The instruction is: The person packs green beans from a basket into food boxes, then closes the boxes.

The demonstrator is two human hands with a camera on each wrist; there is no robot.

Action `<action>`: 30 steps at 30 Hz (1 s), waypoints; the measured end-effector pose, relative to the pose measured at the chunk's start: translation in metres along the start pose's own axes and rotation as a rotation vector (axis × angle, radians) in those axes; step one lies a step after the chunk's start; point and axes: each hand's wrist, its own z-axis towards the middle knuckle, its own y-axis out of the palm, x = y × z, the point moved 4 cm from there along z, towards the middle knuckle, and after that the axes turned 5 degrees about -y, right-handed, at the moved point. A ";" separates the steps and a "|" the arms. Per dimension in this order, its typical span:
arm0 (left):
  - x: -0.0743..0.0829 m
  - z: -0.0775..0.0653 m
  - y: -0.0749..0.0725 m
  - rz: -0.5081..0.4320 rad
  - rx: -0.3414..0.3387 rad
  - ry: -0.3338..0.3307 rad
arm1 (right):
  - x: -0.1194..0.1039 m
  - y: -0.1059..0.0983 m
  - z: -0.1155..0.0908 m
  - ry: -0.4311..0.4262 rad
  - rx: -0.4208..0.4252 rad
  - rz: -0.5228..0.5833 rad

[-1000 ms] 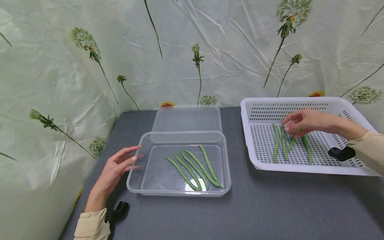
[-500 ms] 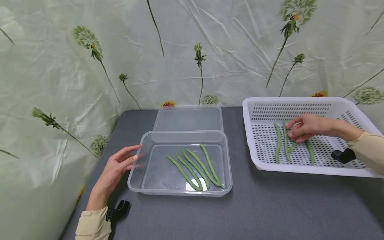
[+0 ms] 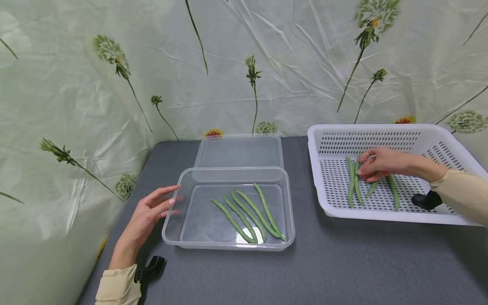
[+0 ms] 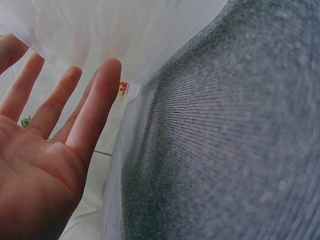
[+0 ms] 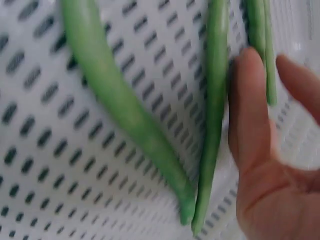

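My left hand [image 3: 142, 218] is at the left wall of a clear plastic container [image 3: 228, 245], fingertips by its rim. In the left wrist view that hand [image 4: 47, 150] has its fingers spread and extended. Several green beans [image 3: 244, 214] lie side by side inside the container. My right hand [image 3: 390, 163] reaches into a white perforated basket [image 3: 324, 203], its thumb and fingers at one green bean [image 3: 357, 186]. Right wrist view: the thumb of my right hand [image 5: 270, 140] touches a bean [image 5: 256, 25], and a gap shows between thumb and finger. Other beans [image 5: 215, 85] lie beside it.
A clear lid [image 3: 240, 150] lies behind the container. Grey cloth [image 3: 305, 271] covers the table. A floral-patterned sheet [image 3: 213, 97] hangs behind and to the left. Black wrist straps [image 3: 427, 200] are on both arms.
My right hand has moved slightly left and lower in the basket, and the bean at its fingertips has shifted left toward its neighbour. The left hand has stayed at the container.
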 end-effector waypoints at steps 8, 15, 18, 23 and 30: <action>0.004 0.000 0.000 0.012 -0.003 0.008 | -0.004 0.008 0.005 -0.001 0.108 -0.106; 0.004 0.002 0.001 0.022 -0.005 0.009 | -0.004 0.009 0.003 0.013 0.119 -0.099; 0.004 0.002 0.001 0.026 -0.005 0.007 | -0.005 0.009 0.001 0.012 0.105 -0.110; 0.004 0.001 0.000 0.035 -0.001 0.002 | -0.005 0.010 -0.001 0.011 0.069 -0.109; 0.002 -0.001 0.000 0.015 -0.003 -0.009 | 0.000 0.003 -0.003 -0.022 -0.031 -0.142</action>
